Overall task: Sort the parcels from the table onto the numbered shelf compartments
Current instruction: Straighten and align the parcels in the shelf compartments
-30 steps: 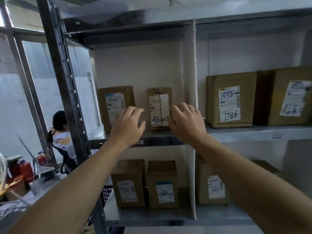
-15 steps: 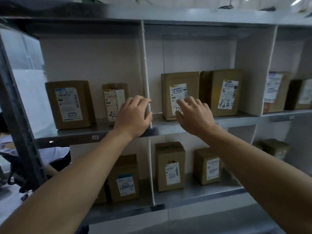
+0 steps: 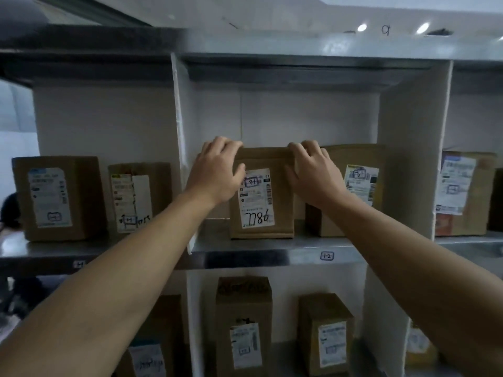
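Observation:
A brown cardboard parcel [image 3: 262, 213] with a white label marked 7786 stands upright on the upper shelf [image 3: 258, 251], in the middle compartment tagged 1-2. My left hand [image 3: 216, 170] grips its top left corner, fingers curled over the top edge. At the top right corner my right hand [image 3: 313, 172] grips the same way. A second brown parcel [image 3: 359, 170] stands just right of it, partly behind my right hand.
White dividers [image 3: 179, 148] split the shelf into compartments. Two parcels [image 3: 54, 197] stand in the left compartment, another parcel [image 3: 462, 191] in the right one. The lower shelf holds several boxes [image 3: 243, 325]. A person's dark hair [image 3: 9, 210] shows at the far left.
The view swung right from the left compartment to the middle one. Both hands rose from in front of the shelf edge and took hold of the 7786 parcel's top corners.

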Tool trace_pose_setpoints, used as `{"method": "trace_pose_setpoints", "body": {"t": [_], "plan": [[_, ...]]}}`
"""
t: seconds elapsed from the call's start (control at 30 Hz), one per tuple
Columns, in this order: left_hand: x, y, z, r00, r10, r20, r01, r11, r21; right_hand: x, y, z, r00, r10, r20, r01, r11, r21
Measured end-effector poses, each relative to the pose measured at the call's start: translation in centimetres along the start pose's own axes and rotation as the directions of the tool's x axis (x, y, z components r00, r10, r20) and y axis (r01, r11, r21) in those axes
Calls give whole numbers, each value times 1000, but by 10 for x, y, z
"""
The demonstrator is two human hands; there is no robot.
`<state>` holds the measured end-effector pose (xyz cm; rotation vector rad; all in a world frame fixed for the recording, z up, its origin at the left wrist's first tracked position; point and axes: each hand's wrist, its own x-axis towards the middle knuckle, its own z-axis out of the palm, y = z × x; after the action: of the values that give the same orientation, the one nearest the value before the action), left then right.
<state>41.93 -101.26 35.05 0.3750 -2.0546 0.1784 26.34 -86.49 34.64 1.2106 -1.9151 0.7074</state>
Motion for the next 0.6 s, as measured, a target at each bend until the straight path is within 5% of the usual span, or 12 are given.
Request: {"method": "trace_pose_setpoints", "body": {"t": [0.2,0.4,0.6], "plan": [[16,-5,16,996,-92,2,92,996,15,31,10,16,998,-55,-10,56,991,122],[5,-6,21,985,-161,56,163,986,-28,43,18,26,995,78,54,-93,913,398],[5,-13,24,980,-195,24,195,981,15,46,13,38,995,76,61,-96,872,480]]}}
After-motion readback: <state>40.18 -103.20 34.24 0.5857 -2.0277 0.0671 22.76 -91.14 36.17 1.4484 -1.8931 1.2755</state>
